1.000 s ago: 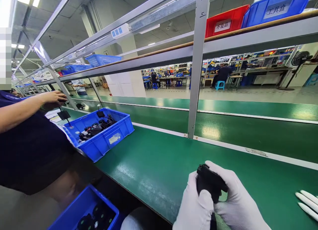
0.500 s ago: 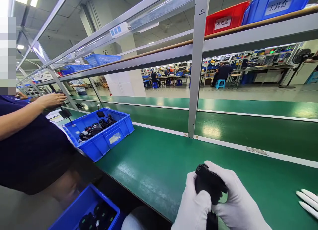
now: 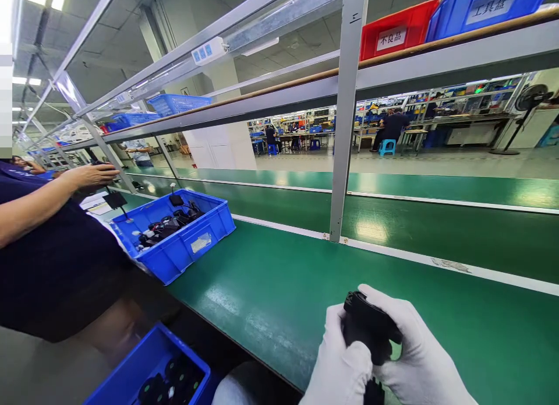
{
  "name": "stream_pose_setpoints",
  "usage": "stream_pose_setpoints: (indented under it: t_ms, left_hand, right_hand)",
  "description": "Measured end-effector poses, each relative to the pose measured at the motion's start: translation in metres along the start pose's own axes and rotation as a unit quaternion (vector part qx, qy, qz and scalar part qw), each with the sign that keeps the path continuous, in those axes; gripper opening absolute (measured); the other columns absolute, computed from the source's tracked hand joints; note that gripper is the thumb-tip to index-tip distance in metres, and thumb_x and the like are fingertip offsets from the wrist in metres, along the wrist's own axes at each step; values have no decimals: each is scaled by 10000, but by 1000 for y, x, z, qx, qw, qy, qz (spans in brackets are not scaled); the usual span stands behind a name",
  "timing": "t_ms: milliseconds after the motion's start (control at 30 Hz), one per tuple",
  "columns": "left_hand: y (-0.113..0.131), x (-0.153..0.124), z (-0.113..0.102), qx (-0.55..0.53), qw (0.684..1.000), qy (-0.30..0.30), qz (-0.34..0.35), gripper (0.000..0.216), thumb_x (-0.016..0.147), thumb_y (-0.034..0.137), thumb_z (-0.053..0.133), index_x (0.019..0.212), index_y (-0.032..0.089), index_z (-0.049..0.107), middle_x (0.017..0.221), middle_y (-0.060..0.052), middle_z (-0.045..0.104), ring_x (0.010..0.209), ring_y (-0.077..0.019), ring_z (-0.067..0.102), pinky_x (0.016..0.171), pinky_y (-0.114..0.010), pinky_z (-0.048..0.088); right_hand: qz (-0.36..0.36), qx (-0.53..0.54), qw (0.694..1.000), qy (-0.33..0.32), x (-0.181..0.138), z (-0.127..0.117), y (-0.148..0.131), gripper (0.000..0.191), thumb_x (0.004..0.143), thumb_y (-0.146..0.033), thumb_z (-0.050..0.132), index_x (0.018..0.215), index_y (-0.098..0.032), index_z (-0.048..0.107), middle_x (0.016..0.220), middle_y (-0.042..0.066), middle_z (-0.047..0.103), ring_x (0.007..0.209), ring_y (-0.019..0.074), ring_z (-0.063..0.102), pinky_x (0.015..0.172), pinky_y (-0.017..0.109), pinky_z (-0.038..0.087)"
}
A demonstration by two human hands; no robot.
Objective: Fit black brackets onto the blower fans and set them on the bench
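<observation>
The green workbench (image 3: pixel 244 288) carries a blue bin (image 3: pixel 181 262) at its near edge, left of the person. Near that same edge, the gloved left hand (image 3: pixel 334 361) and right hand (image 3: pixel 421 347) clamp a black part (image 3: pixel 369 326) between them, above the surface.

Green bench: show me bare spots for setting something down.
Free on the green bench: one patch between the blue bin on it and the left hand, against the white strip; another right of the right hand, against the same strip. Crowded: that bin, holding black parts, and where both hands hold a black piece.
</observation>
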State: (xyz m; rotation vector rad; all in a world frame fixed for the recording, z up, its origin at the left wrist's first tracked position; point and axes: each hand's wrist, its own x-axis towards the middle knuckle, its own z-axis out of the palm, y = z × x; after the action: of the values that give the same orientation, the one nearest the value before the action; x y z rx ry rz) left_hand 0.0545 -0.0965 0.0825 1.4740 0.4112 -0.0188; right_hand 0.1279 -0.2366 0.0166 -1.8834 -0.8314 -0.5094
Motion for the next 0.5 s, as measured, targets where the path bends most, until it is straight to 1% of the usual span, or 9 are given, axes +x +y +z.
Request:
stream_pose_setpoints:
  t_ms: [67,133,233,267,333,400,433,500]
  left_hand:
    - [0,-1,-1,2,1000,-8,-5,503,756,207,626,1259,215,617,1091,-55,773,1089,-277,690,949,-341,475]
    - [-1,1,-2,11,1000,-9,-20,501,766,229,628,1267,230,615,1131,-60,770,1105,-289,693,946,-354,479]
    - [-12,11,1,16,1000,2,-20,455,759,260,627,1213,231,625,1120,-75,772,1095,-308,697,949,-387,493]
    - [-19,17,3,-3,1000,0,-8,465,737,258,629,1201,224,626,1123,-83,770,1112,-316,694,965,-398,497]
    - [-37,29,7,-77,996,-23,22,545,665,236,637,1209,207,620,1162,-104,762,1188,-336,676,1024,-422,496]
    - [-53,39,10,-163,984,-51,47,660,575,204,650,1234,197,617,1255,-127,741,1288,-357,639,1077,-440,492]
    - [-59,42,10,-194,978,-59,58,697,552,196,662,1247,195,622,1307,-137,725,1324,-365,623,1092,-449,494]
    - [-67,43,2,-221,970,-61,82,701,575,223,720,1271,199,646,1393,-142,693,1372,-368,601,1131,-460,489]
  right_hand:
    - [-3,-6,1000,-20,1,-2,2,634,820,-210,663,1436,-317,560,1257,46,718,1045,262,749,953,356,627]
    - [-20,-19,999,-33,2,-5,4,654,820,-198,684,1446,-326,547,1267,42,722,1046,260,753,947,347,633]
    - [-37,-24,999,-26,4,-9,5,685,824,-172,673,1467,-347,514,1301,33,711,1081,251,746,973,344,627]
    - [-31,-22,999,-27,5,-10,4,682,827,-179,683,1464,-353,511,1306,26,709,1089,245,747,974,336,627]
    - [5,-19,999,-36,7,-11,0,646,846,-218,725,1443,-358,522,1294,8,720,1082,224,759,947,300,638]
    - [45,-18,998,-41,11,-9,-6,591,855,-272,758,1405,-345,554,1270,-1,738,1073,211,773,929,281,646]
    - [59,-17,997,-38,13,-8,-7,551,860,-291,750,1381,-333,576,1254,-1,747,1072,210,776,932,287,648]
    - [77,-16,997,-28,20,-9,-3,475,865,-323,713,1330,-304,619,1231,13,760,1078,225,777,955,330,649]
